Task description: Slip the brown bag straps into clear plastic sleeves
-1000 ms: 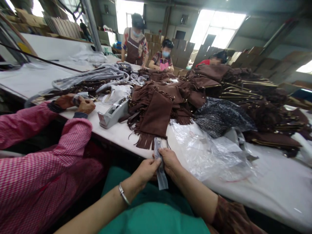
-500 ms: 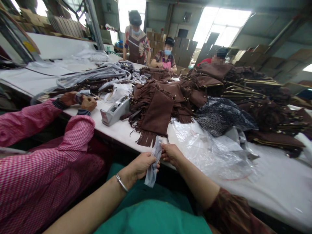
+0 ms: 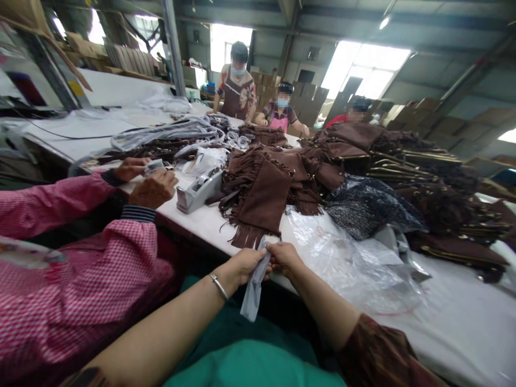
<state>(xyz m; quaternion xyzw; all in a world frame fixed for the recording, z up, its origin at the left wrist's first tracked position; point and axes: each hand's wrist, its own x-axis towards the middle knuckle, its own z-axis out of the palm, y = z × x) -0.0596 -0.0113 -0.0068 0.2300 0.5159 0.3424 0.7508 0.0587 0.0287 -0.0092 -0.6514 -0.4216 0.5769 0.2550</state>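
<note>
Left hand (image 3: 242, 267) and right hand (image 3: 284, 257) both pinch a small clear bag (image 3: 253, 290) at the surface's (image 3: 455, 322) near edge. Advice: keep fingers closed near the top, bag hanging taut.

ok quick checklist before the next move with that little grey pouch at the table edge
1. Both hands on the grey pouch: ok, left hand and right hand pinch its top.
2. Pouch mouth open: cannot tell.
3. Brown fringed bag close by: ok, just beyond the hands.
4. Clear plastic bags near the right hand: ok.
5. Tape dispenser clear of the co-worker's hands: ok, apart.
</note>
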